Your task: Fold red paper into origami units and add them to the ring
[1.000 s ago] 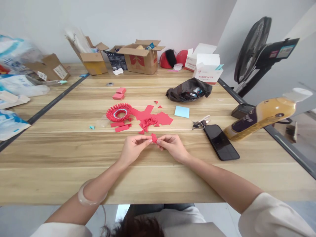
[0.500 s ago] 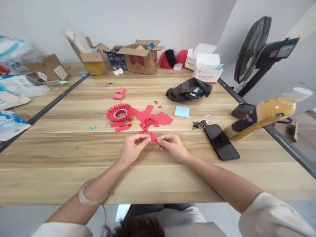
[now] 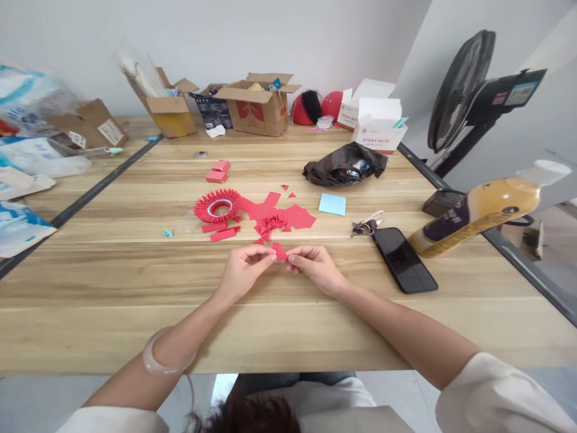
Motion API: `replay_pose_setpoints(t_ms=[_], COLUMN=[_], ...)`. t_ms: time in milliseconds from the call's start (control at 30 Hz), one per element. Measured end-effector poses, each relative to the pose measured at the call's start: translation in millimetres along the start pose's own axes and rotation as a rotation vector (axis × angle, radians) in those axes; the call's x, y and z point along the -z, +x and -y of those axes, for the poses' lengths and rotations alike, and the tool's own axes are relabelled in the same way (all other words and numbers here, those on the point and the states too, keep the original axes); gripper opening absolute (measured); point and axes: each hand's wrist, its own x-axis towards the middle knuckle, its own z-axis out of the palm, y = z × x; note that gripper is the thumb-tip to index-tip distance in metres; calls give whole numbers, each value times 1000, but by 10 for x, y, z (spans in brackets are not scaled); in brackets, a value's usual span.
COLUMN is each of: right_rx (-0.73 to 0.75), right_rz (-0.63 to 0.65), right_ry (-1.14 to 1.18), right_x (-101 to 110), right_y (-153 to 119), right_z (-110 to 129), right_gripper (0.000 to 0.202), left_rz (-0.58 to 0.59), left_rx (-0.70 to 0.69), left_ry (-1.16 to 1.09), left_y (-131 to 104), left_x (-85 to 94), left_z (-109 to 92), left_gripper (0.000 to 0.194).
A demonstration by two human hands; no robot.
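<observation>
Wood-grain table (image 3: 288,337), pale and streaked, running back to a plain light wall (image 3: 270,36) at its far edge; dark strip down the right edge. Black fan (image 3: 464,90) just off that edge, toward the far right corner. Brown cardboard box (image 3: 259,114), flaps spread, along the far edge. Amber bottle (image 3: 482,210), glossy, white-capped, by the right edge. Crumpled black plastic bag (image 3: 342,165) toward the far right corner. Left hand (image 3: 243,267) and right hand (image 3: 318,267) centred above the near edge, fingers bent, thumbs and fingertips pinched on a folded red paper piece (image 3: 280,250) between them. Smooth black phone (image 3: 404,260), flat, near the bottle. Just beyond the hands, toward the far edge: creased red paper heap (image 3: 270,219); touching its left side, spiky red ring (image 3: 220,196), pale blue inside. Flat blue sticky notes (image 3: 332,204) right of the heap; keys (image 3: 363,227) beside the phone.
</observation>
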Motion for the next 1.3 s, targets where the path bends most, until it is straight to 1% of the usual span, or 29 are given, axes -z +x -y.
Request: replay_pose_setpoints(t_ms=[100,200,433,633,833,933,1033,1133,1200,1300], right_rx=[-4,-9,-11,-23,27,28,20,19,21,23], right_rz=[2,1,18,-2,-35,-27,-12,-9,-8,-12], right_ry=[-11,-25,-30,-54,-103,-118,-68,-41,-46,-36], right_x=[8,8,1,-1,-16,-18,-12,-8,-9,-14], right_y=[0,1,5,3,-14,-12,-2,2,1,2], right_z=[0,2,15,15,22,16,2,-5,-3,0], right_gripper=[20,20,19,17,15,18,25,25,23,22], left_rz=[-18,-2,8,6,21,2,-52,-96,-99,-72], left_rx=[3,-20,-98,-134,-166,-139,-81,-50,-44,-52], left_ry=[-16,-8,57,145,212,178,68,10,1,9], left_y=[5,2,-18,-32,-46,-43,-34,-28,-28,-34], left_x=[7,3,-16,-2,-17,-20,-24,-33,-40,-48], left_z=[13,17,16,60,88,65,29,6,7,23], left_gripper=[9,8,7,10,9,9,10,10,10,10])
